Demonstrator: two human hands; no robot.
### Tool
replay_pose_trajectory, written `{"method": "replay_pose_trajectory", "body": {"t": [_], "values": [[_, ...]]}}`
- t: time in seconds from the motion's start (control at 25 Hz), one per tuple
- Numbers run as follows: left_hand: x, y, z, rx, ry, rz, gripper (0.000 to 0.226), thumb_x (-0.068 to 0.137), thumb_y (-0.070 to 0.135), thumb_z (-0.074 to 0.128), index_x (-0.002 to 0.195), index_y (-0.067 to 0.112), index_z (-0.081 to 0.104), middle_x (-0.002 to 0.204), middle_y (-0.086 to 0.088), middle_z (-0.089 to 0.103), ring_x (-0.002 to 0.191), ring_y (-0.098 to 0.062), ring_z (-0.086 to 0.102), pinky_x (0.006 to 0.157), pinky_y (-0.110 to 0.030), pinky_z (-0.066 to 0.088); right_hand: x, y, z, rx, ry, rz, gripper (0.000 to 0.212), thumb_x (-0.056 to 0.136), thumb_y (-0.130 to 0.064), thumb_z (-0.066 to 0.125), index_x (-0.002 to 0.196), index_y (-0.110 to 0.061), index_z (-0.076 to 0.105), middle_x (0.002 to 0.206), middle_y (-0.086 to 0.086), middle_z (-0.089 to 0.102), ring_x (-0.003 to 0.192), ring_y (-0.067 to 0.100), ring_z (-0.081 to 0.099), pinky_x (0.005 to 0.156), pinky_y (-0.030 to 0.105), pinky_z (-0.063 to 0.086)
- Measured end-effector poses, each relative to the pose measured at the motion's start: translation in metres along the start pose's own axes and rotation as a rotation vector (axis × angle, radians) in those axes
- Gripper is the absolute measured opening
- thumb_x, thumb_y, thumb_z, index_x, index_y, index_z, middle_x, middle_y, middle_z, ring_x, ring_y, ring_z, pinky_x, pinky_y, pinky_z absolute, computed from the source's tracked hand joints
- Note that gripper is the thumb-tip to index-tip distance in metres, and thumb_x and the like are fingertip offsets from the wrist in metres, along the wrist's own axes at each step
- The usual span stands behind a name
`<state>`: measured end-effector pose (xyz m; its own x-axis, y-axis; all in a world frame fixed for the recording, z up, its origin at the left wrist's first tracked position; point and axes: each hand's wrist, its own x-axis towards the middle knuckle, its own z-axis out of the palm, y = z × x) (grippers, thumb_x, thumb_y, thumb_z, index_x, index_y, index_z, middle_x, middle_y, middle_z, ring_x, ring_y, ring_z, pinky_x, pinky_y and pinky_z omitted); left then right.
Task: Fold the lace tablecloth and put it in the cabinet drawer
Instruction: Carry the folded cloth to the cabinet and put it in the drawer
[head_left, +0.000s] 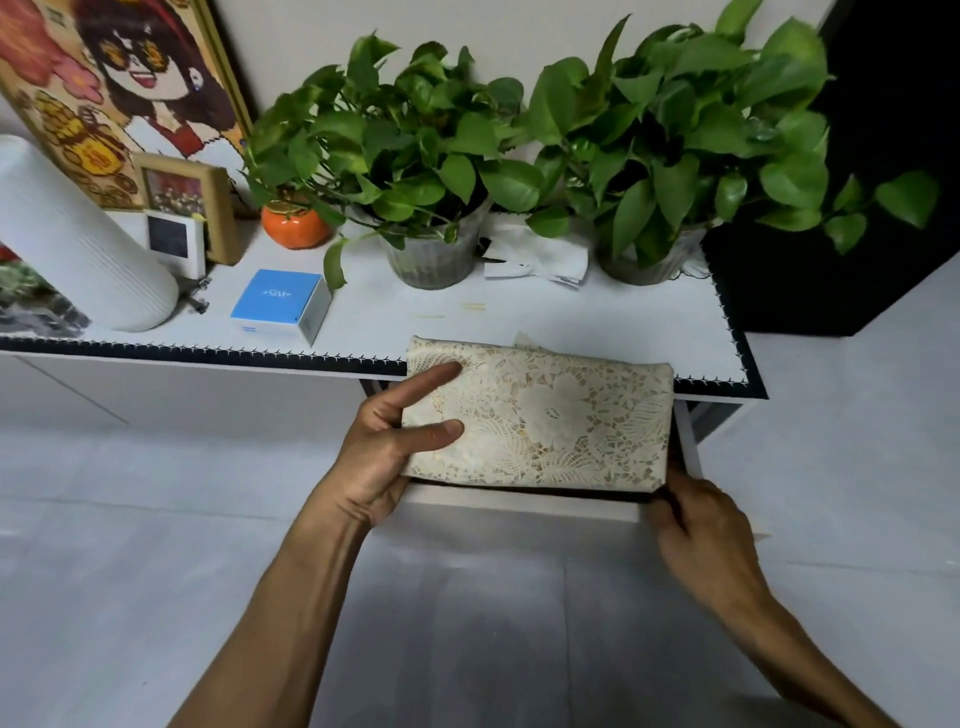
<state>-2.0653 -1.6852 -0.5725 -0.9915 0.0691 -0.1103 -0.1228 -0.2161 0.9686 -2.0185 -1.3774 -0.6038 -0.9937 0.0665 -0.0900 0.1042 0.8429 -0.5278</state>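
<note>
Over the pulled-out drawer (519, 506), the folded tablecloth (540, 415) is held flat as a compact rectangle, probably so it drops in without unfolding. Left hand (384, 447) clamps its left end, with fingers on top and palm below. Right hand (701, 525) meets the lower right corner; its fingers are hidden, so its grip cannot be told. Far edge of the bundle overlaps the cabinet top (597, 312). Drawer front lies just below the near edge. Floor around stands open.
</note>
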Motion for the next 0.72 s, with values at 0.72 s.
{"method": "replay_pose_trajectory", "body": {"t": [0.72], "values": [[-0.01,-0.083,-0.017,0.733,-0.306,-0.523,0.086,0.085,-0.013,0.05,0.143,0.049,0.034,0.155,-0.007,0.03,0.09,-0.011,0.059,0.068,-0.021,0.055,0.044,0.022,0.078,0.756,-0.537,0.74,0.037,0.083,-0.011,0.071,0.119,-0.012,0.064,0.105,0.007,0.073,0.098,0.025,0.066,0.073,0.036,0.054]]}}
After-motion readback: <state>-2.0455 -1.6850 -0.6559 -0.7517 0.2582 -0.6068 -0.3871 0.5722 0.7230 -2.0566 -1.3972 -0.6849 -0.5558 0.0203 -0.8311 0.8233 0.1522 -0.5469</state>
